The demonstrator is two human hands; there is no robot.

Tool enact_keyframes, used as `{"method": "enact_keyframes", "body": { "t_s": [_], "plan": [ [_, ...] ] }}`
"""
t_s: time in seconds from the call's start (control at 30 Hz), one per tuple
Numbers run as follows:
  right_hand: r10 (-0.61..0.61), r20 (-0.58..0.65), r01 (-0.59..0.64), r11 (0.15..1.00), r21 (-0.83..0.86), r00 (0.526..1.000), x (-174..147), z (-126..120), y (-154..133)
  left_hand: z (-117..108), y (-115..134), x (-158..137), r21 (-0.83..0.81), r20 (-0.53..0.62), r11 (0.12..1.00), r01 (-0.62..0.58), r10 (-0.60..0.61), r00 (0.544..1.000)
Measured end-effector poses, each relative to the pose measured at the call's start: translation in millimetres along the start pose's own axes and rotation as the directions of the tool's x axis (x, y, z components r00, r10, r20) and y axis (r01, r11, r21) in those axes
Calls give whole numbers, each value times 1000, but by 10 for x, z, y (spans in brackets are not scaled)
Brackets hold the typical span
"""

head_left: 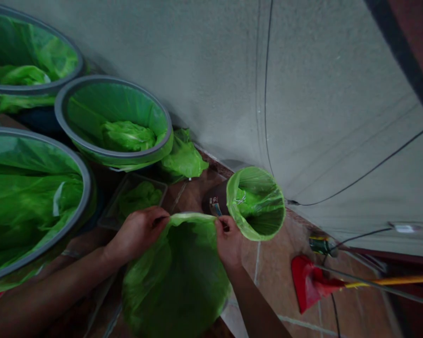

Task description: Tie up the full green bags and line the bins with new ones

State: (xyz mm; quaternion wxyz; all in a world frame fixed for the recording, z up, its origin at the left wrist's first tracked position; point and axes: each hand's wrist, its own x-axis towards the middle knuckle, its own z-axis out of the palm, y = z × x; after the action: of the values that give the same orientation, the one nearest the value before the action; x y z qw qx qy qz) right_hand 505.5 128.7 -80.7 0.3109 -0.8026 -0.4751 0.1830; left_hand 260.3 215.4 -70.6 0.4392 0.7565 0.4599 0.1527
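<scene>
Both my hands hold the mouth of a green plastic bag (178, 277) that hangs in front of me. My left hand (137, 232) pinches its rim on the left side. On the right side, my right hand (228, 241) pinches the rim. The bag's opening is spread between them, facing up. Just beyond my right hand stands a small dark bin (255, 202) lined with a green bag.
Three large grey-rimmed bins with green liners stand at left: (113, 119), (24, 61), (31, 202). A small tray with green plastic (137, 197) lies on the tiled floor. A red dustpan (308, 281) and a yellow handle (391, 281) lie at right. A grey wall with cables (303, 94) runs behind.
</scene>
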Motion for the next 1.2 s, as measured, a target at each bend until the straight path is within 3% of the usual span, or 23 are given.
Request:
{"method": "enact_keyframes", "body": {
  "t_s": [0.13,0.33,0.4,0.5,0.6,0.67,0.77,0.93,1.13,1.2],
  "plan": [
    [176,90,-183,981,70,980,138,13,80,21,-49,56,-182,14,960,211,-212,977],
    [173,205,-161,984,-74,963,233,-66,102,14,-149,88,-316,85,867,385,-378,922],
    [106,137,-87,986,-140,985,181,-108,52,-24,-126,74,-316,31,887,336,-344,938],
    [-45,103,66,975,-210,994,52,-143,10,-70,-52,56,-267,-24,957,117,-128,991],
    [-103,232,149,970,-192,967,-69,-158,93,-31,-10,47,-167,82,981,-99,114,990],
    [-71,283,125,976,-176,957,-116,-197,196,31,-25,38,-123,170,980,-156,175,970],
    [-10,284,53,988,-144,959,-149,-329,312,99,-66,18,-82,210,990,-111,126,970],
    [88,217,-66,992,-107,972,-307,-507,332,86,-63,5,-54,172,997,-49,58,983],
    [56,383,-28,996,-80,922,-508,-440,445,157,-81,16,-96,174,994,-46,62,983],
    [40,325,-4,994,-110,945,-506,-515,415,147,-64,7,-94,181,995,-27,44,983]
  ]
}}
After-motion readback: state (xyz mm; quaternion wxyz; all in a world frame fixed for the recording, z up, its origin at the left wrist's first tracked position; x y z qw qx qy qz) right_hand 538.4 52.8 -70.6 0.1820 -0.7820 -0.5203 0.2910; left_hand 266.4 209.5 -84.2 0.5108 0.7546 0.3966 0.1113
